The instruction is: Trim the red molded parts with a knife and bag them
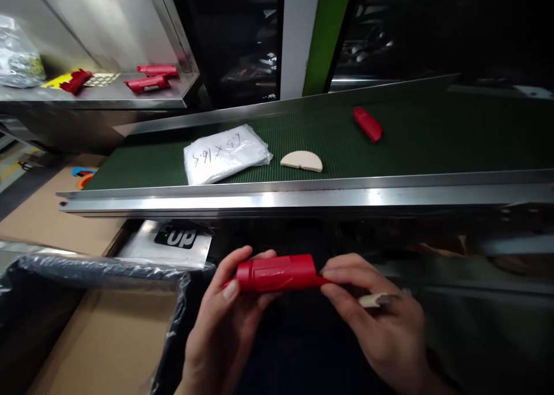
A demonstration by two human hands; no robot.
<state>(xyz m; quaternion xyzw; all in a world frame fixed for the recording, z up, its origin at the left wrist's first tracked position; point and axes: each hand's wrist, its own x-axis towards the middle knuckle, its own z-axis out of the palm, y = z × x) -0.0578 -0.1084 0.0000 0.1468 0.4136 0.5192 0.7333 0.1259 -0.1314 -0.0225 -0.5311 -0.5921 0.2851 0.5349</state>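
Red plastic part [277, 272] held level below the near edge of the green conveyor belt [433, 146], left hand [220, 331] closed on its left end, right hand [381, 320] pinching its right end while also gripping a beige piece [374, 300].

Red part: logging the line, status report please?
Left hand and right hand both grip red part. Second red piece on belt. Nothing obstructing.
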